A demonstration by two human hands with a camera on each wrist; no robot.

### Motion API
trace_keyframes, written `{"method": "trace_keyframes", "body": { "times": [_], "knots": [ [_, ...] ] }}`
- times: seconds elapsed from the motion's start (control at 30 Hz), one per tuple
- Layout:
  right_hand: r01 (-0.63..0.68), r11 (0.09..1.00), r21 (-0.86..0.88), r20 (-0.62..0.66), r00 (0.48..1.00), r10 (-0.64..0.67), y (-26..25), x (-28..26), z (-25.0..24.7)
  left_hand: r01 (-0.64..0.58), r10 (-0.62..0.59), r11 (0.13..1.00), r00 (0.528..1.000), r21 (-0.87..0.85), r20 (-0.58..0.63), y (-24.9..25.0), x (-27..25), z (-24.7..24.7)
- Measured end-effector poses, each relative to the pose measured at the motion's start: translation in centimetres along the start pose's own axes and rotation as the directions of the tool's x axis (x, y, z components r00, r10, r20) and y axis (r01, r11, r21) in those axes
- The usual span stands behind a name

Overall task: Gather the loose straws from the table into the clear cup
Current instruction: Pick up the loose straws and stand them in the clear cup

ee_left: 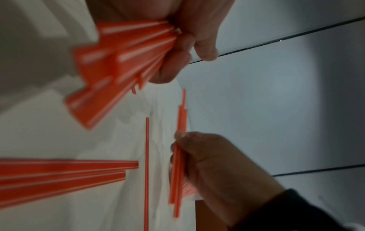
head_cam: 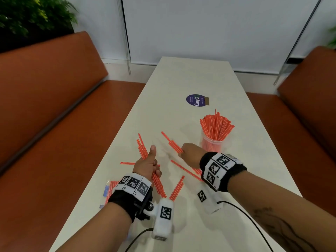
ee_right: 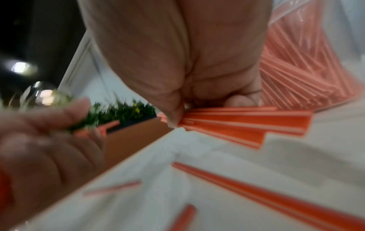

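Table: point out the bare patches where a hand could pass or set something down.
The table is bare from its far edge to the purple sticker; also along the left edge, level with the clear cup. It is crowded near you: loose straws lie between the left hand and right hand.

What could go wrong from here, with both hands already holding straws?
The left hand grips a fanned, uneven bundle; straws could slip out. The clear cup is already crowded, so the right hand forcing its straws in might tip it. Loose straws lie under both wrists and could be swept off the table.
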State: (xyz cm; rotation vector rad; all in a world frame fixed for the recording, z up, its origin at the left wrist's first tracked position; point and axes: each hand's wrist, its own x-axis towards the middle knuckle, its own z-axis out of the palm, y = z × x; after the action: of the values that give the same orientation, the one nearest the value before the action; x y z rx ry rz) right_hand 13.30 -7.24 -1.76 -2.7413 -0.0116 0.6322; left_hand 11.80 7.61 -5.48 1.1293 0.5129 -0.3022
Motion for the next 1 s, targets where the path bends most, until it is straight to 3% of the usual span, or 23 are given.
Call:
{"method": "trace_keyframes", "body": {
  "times": [0.07,0.23,0.37,0.47,0.53,0.6,0.7,1.0],
  "knots": [
    [0.085,0.986,0.144,-0.081,0.994,-0.074,-0.6,-0.9,-1.3,-0.034,0.033,0.999,0.999,0.026,0.041,-0.1,-0.1,0.9],
    [0.248,0.925,0.287,-0.180,0.963,-0.202,-2.6,-2.3,-1.9,-0.078,0.060,0.993,0.980,0.084,0.192,0.2,-0.5,3.9],
    [0.230,0.837,0.496,-0.215,0.967,-0.137,-2.1,-2.8,-1.7,0.002,-0.011,0.997,0.993,0.080,0.115,0.4,0.0,4.0],
    [0.198,0.820,0.538,-0.195,0.975,-0.108,-1.7,-3.2,-2.1,0.003,-0.003,1.000,0.998,0.001,0.071,0.7,-0.2,3.3],
    [0.144,0.873,0.466,-0.189,0.980,-0.061,-1.1,-2.7,-2.4,0.008,-0.003,0.994,0.999,-0.106,0.042,1.4,-0.3,2.5],
    [0.034,0.978,0.207,-0.127,0.992,-0.008,-0.3,-1.7,-1.8,0.009,-0.003,0.986,0.999,-0.165,0.034,2.3,-0.1,1.1],
    [-0.035,0.994,-0.101,-0.008,0.999,0.034,0.7,-0.2,0.7,0.000,0.005,0.987,0.999,-0.161,0.034,3.2,0.1,-1.2],
    [0.022,0.948,-0.319,0.115,0.993,0.015,-0.6,1.7,2.3,-0.031,0.023,0.972,0.999,-0.232,-0.037,4.1,0.3,-5.3]
  ]
}}
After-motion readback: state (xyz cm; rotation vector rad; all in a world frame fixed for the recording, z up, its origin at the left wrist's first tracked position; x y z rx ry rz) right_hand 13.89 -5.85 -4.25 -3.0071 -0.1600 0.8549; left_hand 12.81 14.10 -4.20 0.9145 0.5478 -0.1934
